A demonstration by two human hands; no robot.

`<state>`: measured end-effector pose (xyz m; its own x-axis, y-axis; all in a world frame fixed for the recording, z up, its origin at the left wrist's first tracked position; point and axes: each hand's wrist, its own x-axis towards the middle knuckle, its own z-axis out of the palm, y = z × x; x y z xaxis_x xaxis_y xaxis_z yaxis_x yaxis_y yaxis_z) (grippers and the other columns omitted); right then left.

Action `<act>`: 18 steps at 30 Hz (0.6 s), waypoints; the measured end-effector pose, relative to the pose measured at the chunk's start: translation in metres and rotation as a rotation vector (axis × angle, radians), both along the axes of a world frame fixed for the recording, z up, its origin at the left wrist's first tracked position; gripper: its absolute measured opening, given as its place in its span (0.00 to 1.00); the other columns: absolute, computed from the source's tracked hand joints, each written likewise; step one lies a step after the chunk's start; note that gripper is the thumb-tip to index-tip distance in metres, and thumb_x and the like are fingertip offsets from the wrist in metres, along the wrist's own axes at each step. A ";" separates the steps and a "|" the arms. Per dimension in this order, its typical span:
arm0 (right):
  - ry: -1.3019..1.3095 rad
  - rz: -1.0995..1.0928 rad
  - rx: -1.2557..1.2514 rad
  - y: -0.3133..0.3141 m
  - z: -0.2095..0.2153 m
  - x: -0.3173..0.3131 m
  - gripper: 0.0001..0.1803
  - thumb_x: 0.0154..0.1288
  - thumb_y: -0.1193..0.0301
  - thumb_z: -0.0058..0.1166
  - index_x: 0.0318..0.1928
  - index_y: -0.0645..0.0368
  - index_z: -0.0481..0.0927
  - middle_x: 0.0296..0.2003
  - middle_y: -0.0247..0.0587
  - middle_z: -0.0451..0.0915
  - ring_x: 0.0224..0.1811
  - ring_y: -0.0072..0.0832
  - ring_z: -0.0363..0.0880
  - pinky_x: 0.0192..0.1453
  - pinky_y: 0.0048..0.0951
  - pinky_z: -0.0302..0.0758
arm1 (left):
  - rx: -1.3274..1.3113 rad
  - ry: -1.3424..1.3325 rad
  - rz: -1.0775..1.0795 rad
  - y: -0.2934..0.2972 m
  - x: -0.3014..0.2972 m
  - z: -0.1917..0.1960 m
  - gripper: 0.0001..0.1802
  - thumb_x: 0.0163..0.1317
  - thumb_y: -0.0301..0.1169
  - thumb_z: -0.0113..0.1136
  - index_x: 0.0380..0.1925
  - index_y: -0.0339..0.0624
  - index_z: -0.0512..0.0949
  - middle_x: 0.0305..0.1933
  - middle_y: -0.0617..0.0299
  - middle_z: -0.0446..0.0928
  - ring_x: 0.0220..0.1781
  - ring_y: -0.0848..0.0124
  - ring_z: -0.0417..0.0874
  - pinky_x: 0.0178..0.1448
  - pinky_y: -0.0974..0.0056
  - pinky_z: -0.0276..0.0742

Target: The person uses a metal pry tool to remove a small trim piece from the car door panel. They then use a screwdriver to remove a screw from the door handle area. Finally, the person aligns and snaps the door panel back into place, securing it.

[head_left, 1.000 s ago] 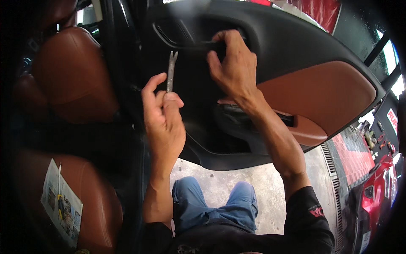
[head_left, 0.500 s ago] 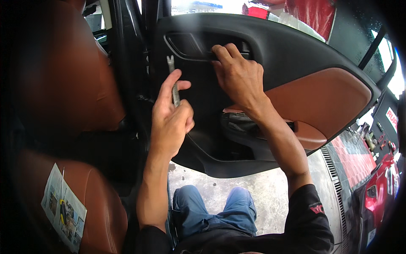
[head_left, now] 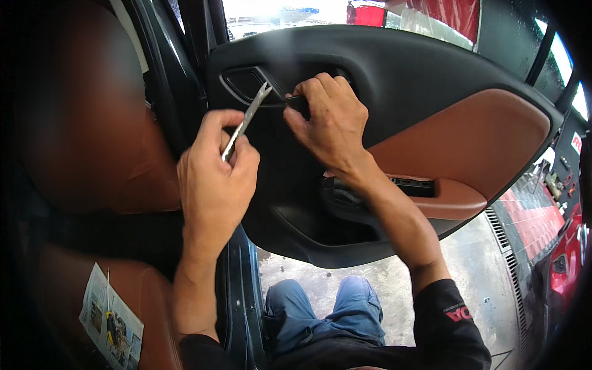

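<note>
While a metal pry tool (head_left: 246, 120) is pinched by the left hand (head_left: 216, 179), the door handle (head_left: 296, 102) on the door panel (head_left: 419, 80) is gripped by the right hand (head_left: 330, 123).

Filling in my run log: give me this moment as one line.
left hand: holds flat metal pry tool, tip at door handle recess | right hand: fingers on inner door handle | door panel: black and brown

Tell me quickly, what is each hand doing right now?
Left hand: closed around a flat metal pry tool.
Right hand: fingers curled on the black inner door handle of the door panel.
</note>
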<state>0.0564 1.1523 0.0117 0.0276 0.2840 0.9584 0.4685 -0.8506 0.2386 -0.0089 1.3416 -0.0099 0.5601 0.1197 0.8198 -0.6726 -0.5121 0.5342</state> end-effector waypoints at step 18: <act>0.170 0.303 0.201 0.003 -0.011 -0.013 0.22 0.51 0.80 0.63 0.49 0.63 0.80 0.42 0.44 0.76 0.44 0.43 0.74 0.46 0.40 0.80 | 0.739 0.319 0.379 -0.046 0.033 0.147 0.11 0.55 0.26 0.57 0.27 0.26 0.83 0.21 0.42 0.78 0.28 0.59 0.84 0.40 0.55 0.79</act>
<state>0.0432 1.1555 0.0009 0.1341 0.1107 0.9848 0.7240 -0.6895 -0.0211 0.0237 1.2960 0.1375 0.8049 -0.1547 0.5729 -0.2635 -0.9582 0.1115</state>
